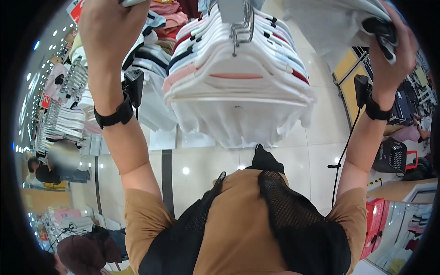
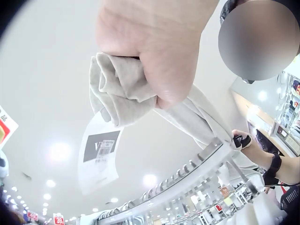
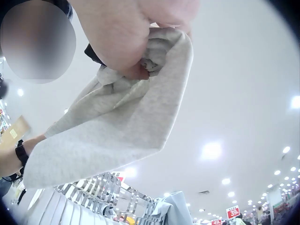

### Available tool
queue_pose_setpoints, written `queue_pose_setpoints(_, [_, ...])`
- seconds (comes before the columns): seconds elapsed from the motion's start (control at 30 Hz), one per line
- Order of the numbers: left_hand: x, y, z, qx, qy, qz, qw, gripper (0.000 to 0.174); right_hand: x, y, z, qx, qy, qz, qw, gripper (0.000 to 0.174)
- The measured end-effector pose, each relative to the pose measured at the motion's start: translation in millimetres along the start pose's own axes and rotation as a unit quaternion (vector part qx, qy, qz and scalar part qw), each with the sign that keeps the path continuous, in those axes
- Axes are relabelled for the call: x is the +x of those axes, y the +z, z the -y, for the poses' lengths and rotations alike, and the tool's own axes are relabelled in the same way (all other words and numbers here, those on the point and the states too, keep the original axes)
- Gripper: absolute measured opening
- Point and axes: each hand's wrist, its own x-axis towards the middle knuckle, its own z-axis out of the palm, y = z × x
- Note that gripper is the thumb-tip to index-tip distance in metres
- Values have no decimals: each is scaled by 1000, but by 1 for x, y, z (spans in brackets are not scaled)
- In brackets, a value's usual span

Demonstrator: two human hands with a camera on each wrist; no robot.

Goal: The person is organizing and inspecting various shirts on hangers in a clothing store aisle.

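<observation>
A pale grey fabric garment (image 3: 136, 122) is stretched between my two raised hands, above a rack of clothes. My left hand (image 1: 112, 27) grips one bunched end, seen more closely in the left wrist view, where a paper hang tag (image 2: 99, 152) dangles below the cloth. With my right hand (image 1: 396, 52) I hold the other end, which is gathered in the fingers; a black-and-white patch (image 1: 380, 33) shows there in the head view. The garment's middle lies mostly outside the head view.
White shirts on hangers (image 1: 233, 87) fill the rack in front of me, below my hands. More clothes (image 1: 153, 59) hang at the left. Tiled floor (image 1: 201, 178) lies underneath. A black shopping basket (image 1: 389, 156) with a red handle stands at the right; another person (image 1: 87, 252) is at lower left.
</observation>
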Motion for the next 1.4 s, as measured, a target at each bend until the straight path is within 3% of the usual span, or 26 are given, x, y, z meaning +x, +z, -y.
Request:
queue_pose_setpoints(0.07, [10, 2, 13, 7, 61, 60, 996, 29, 0, 24, -1, 33, 8, -46, 998, 37])
queue_pose_setpoints(0.13, [9, 23, 34, 37, -45, 120, 991, 28, -3, 35, -11, 20, 0, 7, 1000, 39])
queue_pose_setpoints(0.2, [7, 39, 46, 32, -41, 76, 996, 29, -10, 51, -10, 44, 31, 16, 998, 40])
queue_pose_setpoints(0.27, [8, 51, 50, -24, -26, 145, 989, 30, -20, 70, -9, 69, 60, 31, 995, 41])
queue_pose_setpoints(0.33, [6, 71, 66, 0, -56, 143, 988, 31, -25, 87, -12, 110, 107, 41, 987, 41])
queue_pose_setpoints(0.43, [16, 87, 74, -34, -116, 169, 978, 30, -25, 117, -27, 130, 107, 76, 983, 44])
queue_pose_setpoints(0.67, [8, 145, 144, -4, -126, 173, 977, 38, -14, 193, -49, 165, 95, 167, 967, 55])
queue_pose_setpoints(0.73, [-14, 174, 171, 46, -129, 203, 970, 34, -21, 221, -49, 166, 110, 195, 960, 57])
queue_pose_setpoints(0.8, [-62, 219, 220, -41, -112, 253, 960, 37, -45, 255, -43, 167, 126, 208, 955, 56])
queue_pose_setpoints(0.83, [-79, 229, 228, -38, -136, 353, 925, 41, -57, 264, -40, 202, 119, 240, 942, 59])
queue_pose_setpoints(0.87, [-96, 242, 223, -46, -166, 383, 908, 40, -72, 275, -38, 208, 116, 243, 940, 59])
queue_pose_setpoints(0.93, [-121, 253, 209, -230, -138, 351, 897, 41, -101, 297, -31, 384, 138, 296, 864, 75])
queue_pose_setpoints(0.97, [-121, 251, 194, -227, -144, 353, 896, 41, -110, 295, -25, 454, 149, 340, 810, 82])
queue_pose_setpoints(1.0, [-115, 244, 176, -276, -183, 351, 876, 42, -113, 289, -20, 459, 148, 342, 807, 82])
queue_pose_setpoints(1.07, [-98, 224, 153, -322, -229, 349, 850, 43, -114, 276, -12, 491, 187, 407, 747, 72])
queue_pose_setpoints(1.1, [-87, 212, 144, -304, -238, 352, 853, 41, -118, 275, -12, 496, 161, 401, 754, 64])
queue_pose_setpoints(1.17, [-87, 213, 143, -231, -194, 317, 899, 47, -107, 251, -14, 491, 187, 418, 741, 60])
queue_pose_setpoints(1.2, [-95, 203, 137, -152, -209, 302, 918, 66, -103, 240, -14, 478, 213, 430, 736, 57])
queue_pose_setpoints(1.23, [-94, 192, 137, -152, -219, 309, 913, 66, -109, 235, -16, 492, 221, 384, 749, 47])
queue_pose_setpoints(1.27, [-88, 177, 143, -160, -246, 354, 888, 68, -107, 223, -18, 497, 223, 391, 742, 47])
queue_pose_setpoints(1.33, [-74, 151, 152, -177, -296, 437, 830, 71, -99, 191, -22, 563, 399, 393, 608, 69])
queue_pose_setpoints(1.37, [-64, 134, 135, -260, -342, 434, 792, 68, -107, 182, -26, 565, 400, 399, 601, 69])
queue_pose_setpoints(1.4, [-64, 122, 130, -304, -334, 437, 778, 65, -117, 174, -33, 555, 356, 380, 649, 52])
